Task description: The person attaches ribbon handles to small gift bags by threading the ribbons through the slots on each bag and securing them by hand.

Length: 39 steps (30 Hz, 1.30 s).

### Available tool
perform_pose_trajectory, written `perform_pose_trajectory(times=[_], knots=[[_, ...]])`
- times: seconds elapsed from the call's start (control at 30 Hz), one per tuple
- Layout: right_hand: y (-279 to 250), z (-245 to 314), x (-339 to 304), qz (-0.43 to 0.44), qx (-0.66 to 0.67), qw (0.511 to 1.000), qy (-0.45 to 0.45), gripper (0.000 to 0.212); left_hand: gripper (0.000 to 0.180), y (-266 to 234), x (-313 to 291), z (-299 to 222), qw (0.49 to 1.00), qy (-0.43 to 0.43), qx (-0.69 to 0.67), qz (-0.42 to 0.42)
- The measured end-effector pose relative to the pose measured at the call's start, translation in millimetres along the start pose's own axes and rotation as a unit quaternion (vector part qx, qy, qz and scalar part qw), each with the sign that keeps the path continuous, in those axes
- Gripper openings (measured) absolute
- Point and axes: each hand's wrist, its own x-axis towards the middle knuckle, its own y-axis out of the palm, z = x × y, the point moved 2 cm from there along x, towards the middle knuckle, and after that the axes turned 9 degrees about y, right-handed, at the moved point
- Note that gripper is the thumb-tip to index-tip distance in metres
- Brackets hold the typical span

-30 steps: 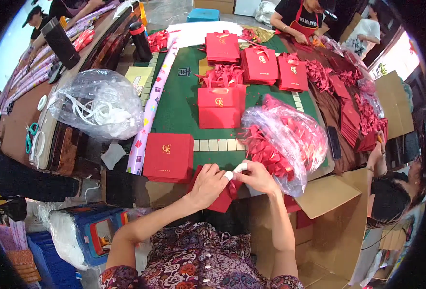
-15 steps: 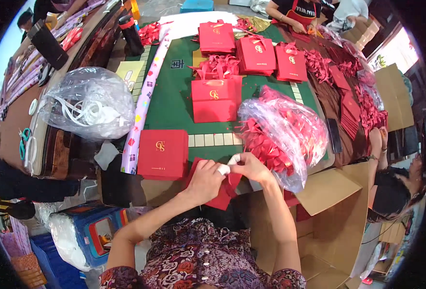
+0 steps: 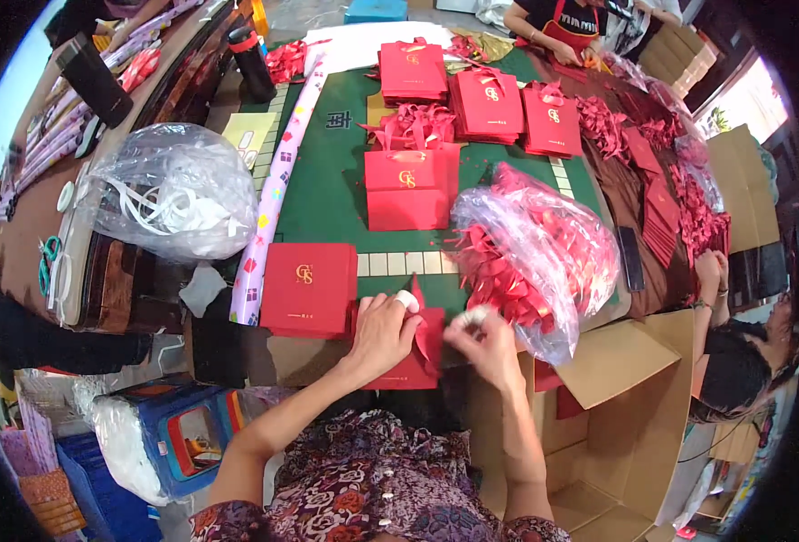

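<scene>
At the table's near edge, my left hand (image 3: 387, 331) is closed on a small red paper bag (image 3: 404, 375), whose lower part shows below the fingers. A red ribbon (image 3: 428, 341) lies along the bag's right side, and its tip sticks up past my fingertips. My right hand (image 3: 488, 348) hovers just right of the bag, apart from it. Its fingers are curled and smeared by motion, so whether anything is in them is unclear. White tape wraps a finger on each hand. Left of my left hand sits a stack of flat red bags (image 3: 309, 289).
Beyond my hands stand a red bag (image 3: 406, 191) and several bag stacks (image 3: 485, 104). A clear plastic sack of red ribbons (image 3: 544, 253) lies right, above an open cardboard box (image 3: 598, 443). Left are a gift-wrap roll (image 3: 277, 190) and a plastic bag (image 3: 169, 194). Co-workers (image 3: 566, 36) work nearby.
My right hand has come away from my left, moving right and slightly down. The left hand stays on the bag, whose ribbon now shows more.
</scene>
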Motion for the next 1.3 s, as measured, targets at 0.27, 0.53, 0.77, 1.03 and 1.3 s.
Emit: perform_pose_trajectory(times=[0.27, 0.53, 0.77, 1.03, 1.3], knots=[[24.8, -2.2, -53.1, -0.023, -0.188, 0.982, -0.025, 0.023, 0.019, 22.5, 7.1, 17.3, 1.0, -0.013, 0.004, 0.0], [25.7, 10.1, -27.0, 0.048, 0.188, 0.968, 0.158, 0.013, 0.015, 10.2, -22.1, -15.7, 0.958, -0.11, -0.251, -0.08], [46.1, 25.4, 2.5, 0.039, 0.239, 0.958, 0.151, 0.015, 0.042, 36.1, -67.2, -38.7, 0.797, -0.202, -0.568, 0.024], [35.3, 13.0, 13.6, -0.009, 0.105, 0.986, 0.127, 0.017, 0.021, 30.8, -77.1, -14.1, 0.686, -0.345, -0.634, 0.09], [45.7, 12.6, 5.5, -0.013, 0.129, 0.985, 0.118, 0.015, 0.019, 30.9, -70.4, -4.8, 0.52, -0.436, -0.729, 0.09]])
